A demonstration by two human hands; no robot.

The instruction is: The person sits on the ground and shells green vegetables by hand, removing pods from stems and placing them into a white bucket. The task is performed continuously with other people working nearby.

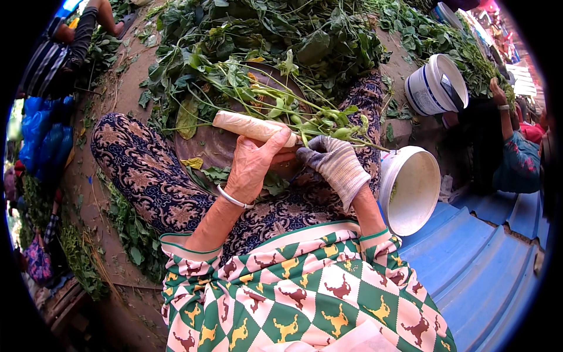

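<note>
L hand (253, 161) grips pale roll (252, 126); gloved R hand (335, 161) pinches stems (328, 124) (bucket (410, 190) just beside).

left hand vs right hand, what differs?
The left hand is bare, with a pale bangle at the wrist; the right hand wears a grey knit glove. The left grips a pale wrapped cylindrical handle; the right pinches leafy green stems. Both meet over the patterned lap, sleeves in the same green check.

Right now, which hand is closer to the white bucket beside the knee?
Right. The gloved right hand is just left of the white bucket, while the bare left hand sits farther left, holding a pale stick.
</note>
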